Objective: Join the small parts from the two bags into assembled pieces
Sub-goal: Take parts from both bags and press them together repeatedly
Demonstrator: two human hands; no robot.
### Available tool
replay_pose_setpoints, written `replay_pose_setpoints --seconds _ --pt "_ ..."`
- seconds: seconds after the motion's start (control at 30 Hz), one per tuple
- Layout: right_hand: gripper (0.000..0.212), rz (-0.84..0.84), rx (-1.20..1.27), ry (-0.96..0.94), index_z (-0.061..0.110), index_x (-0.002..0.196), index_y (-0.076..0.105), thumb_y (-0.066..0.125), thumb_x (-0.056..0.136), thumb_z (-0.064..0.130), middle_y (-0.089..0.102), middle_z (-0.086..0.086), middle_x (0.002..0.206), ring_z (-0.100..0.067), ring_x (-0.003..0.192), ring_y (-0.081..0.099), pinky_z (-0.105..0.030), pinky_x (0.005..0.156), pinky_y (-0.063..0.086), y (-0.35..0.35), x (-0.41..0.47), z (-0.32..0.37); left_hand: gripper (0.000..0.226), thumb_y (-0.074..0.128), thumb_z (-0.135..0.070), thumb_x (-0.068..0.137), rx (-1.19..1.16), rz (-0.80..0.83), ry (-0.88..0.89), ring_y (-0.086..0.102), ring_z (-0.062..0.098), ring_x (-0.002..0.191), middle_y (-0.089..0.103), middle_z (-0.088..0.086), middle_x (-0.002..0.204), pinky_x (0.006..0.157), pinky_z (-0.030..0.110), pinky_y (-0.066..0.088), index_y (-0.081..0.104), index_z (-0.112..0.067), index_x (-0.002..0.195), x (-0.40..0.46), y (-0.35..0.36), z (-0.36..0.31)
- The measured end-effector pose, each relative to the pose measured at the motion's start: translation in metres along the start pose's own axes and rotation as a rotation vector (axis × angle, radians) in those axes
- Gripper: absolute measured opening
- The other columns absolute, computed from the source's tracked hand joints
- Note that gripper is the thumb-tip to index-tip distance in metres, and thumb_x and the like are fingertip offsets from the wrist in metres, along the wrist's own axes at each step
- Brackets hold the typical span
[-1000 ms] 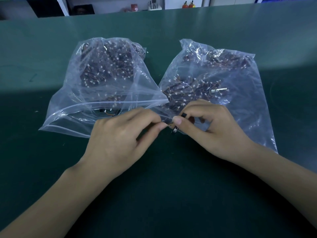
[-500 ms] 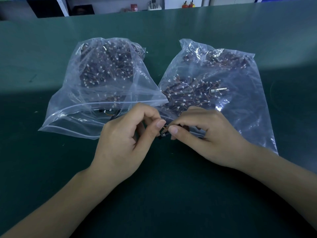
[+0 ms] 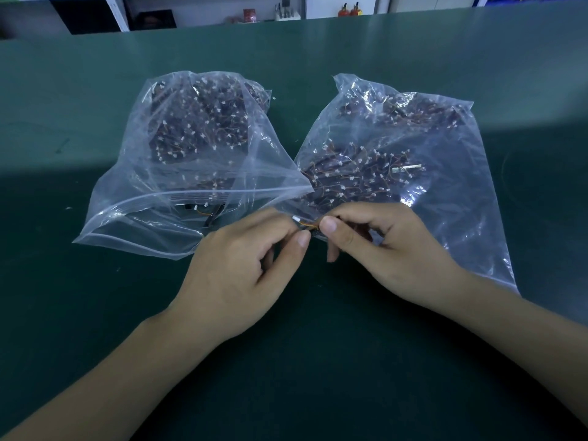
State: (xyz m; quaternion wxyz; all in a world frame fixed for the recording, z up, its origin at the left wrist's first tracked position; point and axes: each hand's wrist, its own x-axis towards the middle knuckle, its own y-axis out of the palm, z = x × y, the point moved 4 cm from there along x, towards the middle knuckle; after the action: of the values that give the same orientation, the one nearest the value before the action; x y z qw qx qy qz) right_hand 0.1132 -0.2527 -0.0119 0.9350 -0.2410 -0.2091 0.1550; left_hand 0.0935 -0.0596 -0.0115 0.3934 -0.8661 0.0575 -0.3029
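Observation:
Two clear plastic bags lie side by side on the green table, the left bag (image 3: pixel 191 148) and the right bag (image 3: pixel 413 144), each full of small dark parts with white connectors and thin orange wires. In front of the bag mouths, my left hand (image 3: pixel 241 268) and my right hand (image 3: pixel 388 249) meet fingertip to fingertip. Between them both pinch one small wired part (image 3: pixel 307 225), with a white connector and orange wires showing. The rest of the part is hidden by my fingers.
The green table (image 3: pixel 318 361) stretches wide around the bags. A few loose parts (image 3: pixel 206 211) lie inside the open mouth of the left bag. Shelves with small items stand beyond the table's far edge (image 3: pixel 286 14).
Both hands stayed in front of the bag mouths, shifting slightly as they work the small part. The white connector and orange wires now show between the fingertips.

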Motion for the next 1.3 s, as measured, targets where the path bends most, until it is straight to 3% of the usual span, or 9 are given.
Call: replay_pose_setpoints --seconds 0.1,0.2,0.37,0.6,0.8,0.9,1.03,1.17,1.3 --pt "0.033 -0.049 -0.144 -0.101 0.019 0.083 0.073 0.057 0.106 0.036 0.071 0.011 0.074 -0.016 0.079 0.065 -0.016 0.076 0.043 -0.001 -0.001 0.003 0.028 0.055 -0.033 0.107 -0.021 -0.048 -0.004 0.057 0.019 0.065 0.056 -0.007 0.076 0.054 0.036 0.043 0.064 -0.021 0.084 0.000 -0.003 0.001" --pt "0.022 -0.042 -0.146 -0.143 0.036 0.088 0.067 0.055 0.107 0.033 0.070 0.013 0.075 -0.012 0.083 0.065 -0.012 0.079 0.041 -0.001 -0.001 0.009 0.024 0.059 -0.028 0.105 -0.066 -0.071 0.010 0.056 0.016 0.065 0.056 -0.009 0.076 0.057 0.025 0.041 0.066 -0.019 0.084 0.001 -0.004 -0.002" --pt "0.028 -0.006 -0.064 -0.198 0.044 0.089 0.060 0.053 0.108 0.025 0.067 0.011 0.074 -0.010 0.080 0.063 -0.015 0.080 0.041 -0.001 -0.002 0.019 0.023 0.063 -0.020 0.099 -0.168 -0.085 0.024 0.052 0.012 0.064 0.055 -0.007 0.070 0.063 0.012 0.034 0.068 -0.012 0.078 0.002 -0.004 -0.006" --pt "0.031 0.018 0.009 -0.047 0.017 0.083 0.075 0.055 0.106 0.023 0.068 0.011 0.068 -0.017 0.079 0.065 -0.020 0.077 0.045 0.001 -0.003 0.009 0.027 0.061 -0.024 0.102 -0.186 -0.055 -0.001 0.049 0.007 0.062 0.053 -0.012 0.068 0.061 0.011 0.034 0.065 -0.015 0.076 0.002 -0.002 -0.005" --pt "0.033 0.041 0.042 -0.019 0.020 0.087 0.075 0.052 0.106 0.033 0.069 0.009 0.070 -0.025 0.070 0.063 -0.042 0.070 0.049 0.003 -0.002 0.009 0.025 0.061 -0.024 0.099 -0.234 -0.056 -0.002 0.049 0.006 0.061 0.050 -0.015 0.066 0.060 0.012 0.034 0.057 -0.029 0.075 0.003 -0.002 -0.009" --pt "0.031 0.031 0.040 -0.019 0.018 0.087 0.075 0.054 0.107 0.029 0.069 0.010 0.069 -0.020 0.072 0.065 -0.033 0.070 0.049 0.002 -0.002 0.010 0.029 0.061 -0.025 0.101 -0.260 -0.046 -0.037 0.047 0.006 0.057 0.051 -0.011 0.065 0.058 0.012 0.033 0.060 -0.019 0.073 0.002 -0.001 -0.005" --pt "0.031 0.042 0.044 -0.004 0.023 0.088 0.075 0.053 0.107 0.030 0.068 0.008 0.068 -0.024 0.070 0.063 -0.041 0.068 0.049 0.004 -0.002 0.008 0.027 0.062 -0.023 0.099 -0.248 -0.061 -0.035 0.048 0.006 0.059 0.051 -0.012 0.065 0.059 0.012 0.034 0.061 -0.020 0.072 0.003 -0.002 -0.006" --pt "0.030 0.032 0.068 0.006 0.021 0.087 0.075 0.055 0.108 0.026 0.068 0.009 0.067 -0.018 0.071 0.064 -0.026 0.069 0.048 0.003 -0.003 0.009 0.030 0.060 -0.027 0.101 -0.285 -0.037 -0.055 0.047 0.012 0.057 0.053 -0.004 0.064 0.058 0.015 0.035 0.061 -0.019 0.073 0.002 -0.001 -0.004" --pt "0.030 0.041 0.066 0.032 0.023 0.088 0.075 0.054 0.107 0.034 0.068 0.006 0.066 -0.028 0.062 0.059 -0.050 0.065 0.048 0.003 -0.003 0.007 0.029 0.061 -0.027 0.101 -0.273 -0.040 -0.054 0.046 0.009 0.057 0.051 -0.008 0.064 0.057 0.014 0.034 0.060 -0.021 0.072 0.002 0.000 -0.005"
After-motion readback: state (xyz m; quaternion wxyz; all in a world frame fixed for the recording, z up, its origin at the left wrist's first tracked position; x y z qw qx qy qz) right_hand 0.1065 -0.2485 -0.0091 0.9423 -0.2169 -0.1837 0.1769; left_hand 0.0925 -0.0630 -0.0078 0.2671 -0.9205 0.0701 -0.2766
